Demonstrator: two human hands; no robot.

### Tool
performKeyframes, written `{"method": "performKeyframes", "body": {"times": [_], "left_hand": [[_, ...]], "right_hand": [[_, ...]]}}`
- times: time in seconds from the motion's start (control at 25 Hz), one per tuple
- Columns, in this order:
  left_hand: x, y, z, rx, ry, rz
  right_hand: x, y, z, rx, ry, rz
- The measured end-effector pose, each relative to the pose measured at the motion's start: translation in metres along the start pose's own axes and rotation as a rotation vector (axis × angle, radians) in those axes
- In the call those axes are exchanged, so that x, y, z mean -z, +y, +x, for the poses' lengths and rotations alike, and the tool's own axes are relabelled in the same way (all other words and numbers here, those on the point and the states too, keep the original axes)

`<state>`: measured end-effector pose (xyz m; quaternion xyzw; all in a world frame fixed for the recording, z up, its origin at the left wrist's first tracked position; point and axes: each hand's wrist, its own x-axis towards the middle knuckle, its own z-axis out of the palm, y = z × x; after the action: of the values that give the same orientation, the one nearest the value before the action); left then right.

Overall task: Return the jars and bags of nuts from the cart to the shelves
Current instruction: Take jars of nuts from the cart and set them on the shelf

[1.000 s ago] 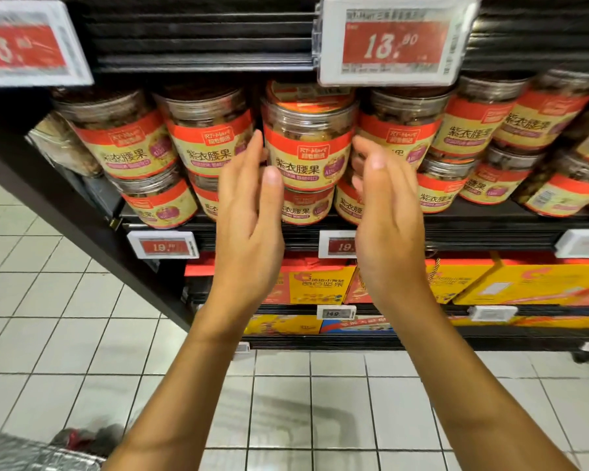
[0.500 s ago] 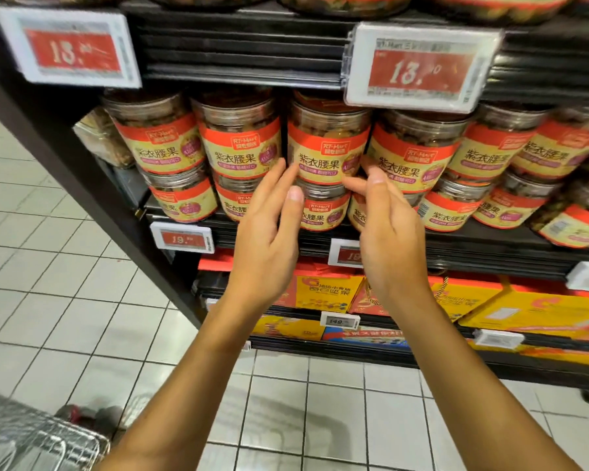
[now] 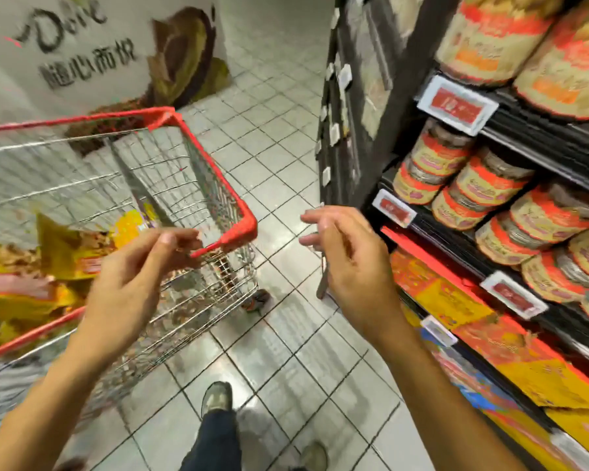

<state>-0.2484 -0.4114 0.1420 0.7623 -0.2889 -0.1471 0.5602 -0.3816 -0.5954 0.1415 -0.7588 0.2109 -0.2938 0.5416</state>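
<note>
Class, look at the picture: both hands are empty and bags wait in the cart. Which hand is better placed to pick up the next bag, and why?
Left. The left hand hovers over the cart rim, beside the yellow bags. The right hand hangs over the floor, nearer the shelves.

Glossy grey tiled floor (image 3: 286, 137), white printed display board (image 3: 82, 56) behind.

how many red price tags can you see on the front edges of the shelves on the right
4: top one under the big jars, one at the near end of the jar shelf, one farther right and lower, one below it, blurred. More may be hidden.
</note>
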Motion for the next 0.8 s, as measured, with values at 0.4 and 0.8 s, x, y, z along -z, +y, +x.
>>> {"method": "performKeyframes", "body": {"times": [0.4,0.8], "left_hand": [[0.266,-0.187,0.045,0.69,0.267,0.048],[0.17,-0.396,0.046,1.425,-0.08,-0.317]], "right_hand": [[-0.358,-0.003,0.121,-0.379,-0.755,-0.144],[-0.455,0.227,0.107,-0.708,-1.193,-1.082]]}}
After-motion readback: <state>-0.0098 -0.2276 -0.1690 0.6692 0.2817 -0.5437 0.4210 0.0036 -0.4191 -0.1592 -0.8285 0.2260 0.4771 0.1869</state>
